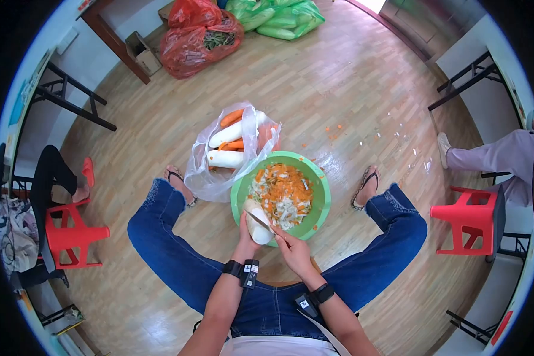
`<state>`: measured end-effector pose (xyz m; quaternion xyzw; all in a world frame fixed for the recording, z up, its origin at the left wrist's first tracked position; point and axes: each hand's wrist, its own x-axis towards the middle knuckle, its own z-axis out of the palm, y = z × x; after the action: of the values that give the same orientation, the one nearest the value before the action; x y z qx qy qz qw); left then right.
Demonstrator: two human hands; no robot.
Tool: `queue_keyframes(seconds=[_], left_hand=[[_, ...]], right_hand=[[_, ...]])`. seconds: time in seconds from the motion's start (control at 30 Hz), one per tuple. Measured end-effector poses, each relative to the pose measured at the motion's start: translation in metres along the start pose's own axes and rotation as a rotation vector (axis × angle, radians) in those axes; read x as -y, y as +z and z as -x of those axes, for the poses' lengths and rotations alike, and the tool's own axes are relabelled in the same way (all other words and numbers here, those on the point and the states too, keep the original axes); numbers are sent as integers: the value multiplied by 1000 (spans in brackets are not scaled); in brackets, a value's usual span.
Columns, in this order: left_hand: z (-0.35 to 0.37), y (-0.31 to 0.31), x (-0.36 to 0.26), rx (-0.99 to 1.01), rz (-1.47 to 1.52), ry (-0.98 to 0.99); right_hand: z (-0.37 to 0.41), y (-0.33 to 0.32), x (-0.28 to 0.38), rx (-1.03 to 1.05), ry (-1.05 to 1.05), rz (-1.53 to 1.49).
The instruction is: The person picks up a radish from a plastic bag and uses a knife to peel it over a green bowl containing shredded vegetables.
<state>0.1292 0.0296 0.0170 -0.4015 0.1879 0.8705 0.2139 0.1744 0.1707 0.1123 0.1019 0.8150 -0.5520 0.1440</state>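
Note:
My left hand [247,238] is wrapped round a white radish [259,232] at the near left rim of a green basin [323,204]. In my right hand [293,249] is a knife [258,220], its blade lying across the radish. Cut orange and white pieces [285,188] fill the middle of the basin. Just beyond the basin, to the left, an open clear plastic bag [203,172] holds white radishes [225,158] and carrots [232,118].
Red bags [190,50] and a green bag of vegetables [285,24] lie at the far side. Two people sit at the sides, near red stools [77,236] [466,219]. Orange and white scraps [332,128] dot the floor.

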Motion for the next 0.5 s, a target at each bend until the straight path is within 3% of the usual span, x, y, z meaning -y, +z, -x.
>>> queue_keyframes(seconds=[0.17, 0.3, 0.37, 0.5], left_hand=[[5, 2, -2, -19, -6, -2], [0, -2, -3, 39, -99, -46], [4, 18, 3, 45, -157, -24], [15, 20, 2, 120, -139, -36]], right_hand=[[-1, -1, 0, 63, -18, 95], [-7, 4, -42, 72, 80, 164], [-14, 0, -42, -106, 78, -118], [-9, -8, -18, -28, 60, -272]])
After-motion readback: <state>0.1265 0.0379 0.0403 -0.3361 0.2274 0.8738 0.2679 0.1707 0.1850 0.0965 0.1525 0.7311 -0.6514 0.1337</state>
